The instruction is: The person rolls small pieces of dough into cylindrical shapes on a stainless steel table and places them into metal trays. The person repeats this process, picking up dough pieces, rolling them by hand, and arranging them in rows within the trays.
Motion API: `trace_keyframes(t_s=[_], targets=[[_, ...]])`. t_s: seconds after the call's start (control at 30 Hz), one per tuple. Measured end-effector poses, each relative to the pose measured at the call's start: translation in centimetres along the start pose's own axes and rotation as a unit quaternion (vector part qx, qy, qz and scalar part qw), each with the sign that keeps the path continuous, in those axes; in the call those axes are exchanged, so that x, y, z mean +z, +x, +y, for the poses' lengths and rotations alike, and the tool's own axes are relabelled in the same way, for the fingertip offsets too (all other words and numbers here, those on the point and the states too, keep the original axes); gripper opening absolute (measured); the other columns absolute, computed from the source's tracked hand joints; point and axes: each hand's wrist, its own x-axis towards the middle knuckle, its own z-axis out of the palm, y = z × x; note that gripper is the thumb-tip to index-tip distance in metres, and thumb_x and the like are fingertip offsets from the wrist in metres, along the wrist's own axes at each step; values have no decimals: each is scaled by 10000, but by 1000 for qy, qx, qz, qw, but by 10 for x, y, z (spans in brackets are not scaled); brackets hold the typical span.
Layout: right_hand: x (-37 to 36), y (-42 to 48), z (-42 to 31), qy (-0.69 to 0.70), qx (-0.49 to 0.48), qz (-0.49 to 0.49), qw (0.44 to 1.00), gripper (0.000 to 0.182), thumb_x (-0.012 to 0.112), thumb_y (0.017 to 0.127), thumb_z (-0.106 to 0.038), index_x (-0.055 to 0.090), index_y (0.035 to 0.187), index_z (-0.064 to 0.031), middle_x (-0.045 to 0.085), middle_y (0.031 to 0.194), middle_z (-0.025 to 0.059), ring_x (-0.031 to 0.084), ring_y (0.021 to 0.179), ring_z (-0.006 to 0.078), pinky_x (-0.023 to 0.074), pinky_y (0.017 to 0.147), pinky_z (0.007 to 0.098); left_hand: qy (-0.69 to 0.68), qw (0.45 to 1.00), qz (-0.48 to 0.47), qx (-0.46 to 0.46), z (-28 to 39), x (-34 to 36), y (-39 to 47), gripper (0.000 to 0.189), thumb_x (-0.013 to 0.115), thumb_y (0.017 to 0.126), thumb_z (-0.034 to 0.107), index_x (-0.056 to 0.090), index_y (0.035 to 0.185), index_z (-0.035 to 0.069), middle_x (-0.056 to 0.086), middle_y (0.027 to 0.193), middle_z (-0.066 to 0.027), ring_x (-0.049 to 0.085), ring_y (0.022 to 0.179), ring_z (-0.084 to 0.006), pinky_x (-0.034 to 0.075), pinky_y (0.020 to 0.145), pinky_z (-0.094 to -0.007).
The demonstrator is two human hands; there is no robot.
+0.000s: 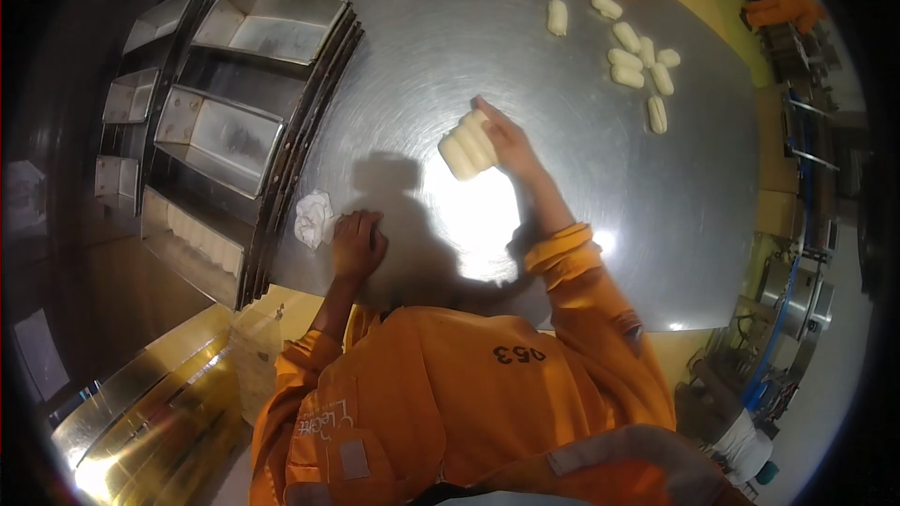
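Note:
My right hand (508,143) grips several pale dough rolls (467,145) pressed side by side, over the middle of the steel table (436,28). Whether they touch the tabletop cannot be told. My left hand (358,246) is low near the table's front edge, its fingers bent. Right beside its fingers lies a crumpled white cloth or paper (313,218); a grip on it is not clear. To the left stand stacked strapped loaf tins (219,137). The nearest tin (190,270) contains a row of dough rolls (204,242); the bare insides of the other tins show.
Loose dough rolls (626,58) lie scattered at the table's far right. Yellowish shiny metal trays or panels (155,407) are at the lower left. Beyond the right edge are machinery (794,288) and a person (731,429). Another person's orange sleeve (787,7) shows at the upper right.

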Motion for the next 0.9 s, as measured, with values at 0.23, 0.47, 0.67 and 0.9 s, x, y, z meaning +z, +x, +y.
trace_keyframes(t_s=[0.23, 0.47, 0.67, 0.9], targets=[[62, -30, -59, -485, 9, 89, 870, 846, 764, 733, -520, 469, 1483, -264, 241, 1588, 290, 226, 1453, 517, 276, 1036, 754, -7, 1000, 5, 19, -10, 1, -6, 313, 618, 764, 112, 619, 1076, 82, 596, 945, -134, 584, 903, -348, 460, 840, -479], [40, 16, -15, -433, -1, 208, 877, 505, 697, 801, -462, 638, 1239, -218, 563, 1282, 185, 574, 1142, 347, 493, 892, 523, -229, 973, -27, 26, -36, -13, -27, 295, 620, 853, 118, 653, 1147, 109, 650, 1074, -122, 603, 1014, -296, 450, 940, -439], [6, 37, -92, 453, 147, -42, 878, 600, 526, 932, -512, 543, 1350, -83, 621, 1258, 108, 627, 1113, 318, 550, 881, 479, -294, 947, -128, 30, -65, -225, -42, 356, 577, 944, 222, 608, 1298, 194, 619, 1309, -29, 555, 1223, -245, 412, 1070, -410], [280, 73, -243, 484, 137, -252, 827, 431, 506, 968, -443, 599, 1210, -99, 642, 1177, 94, 653, 1080, 265, 565, 880, 456, -16, 992, 120, -35, -216, -253, -94, 297, 594, 895, 179, 637, 1185, 134, 661, 1053, -74, 626, 1010, -259, 486, 898, -381]])
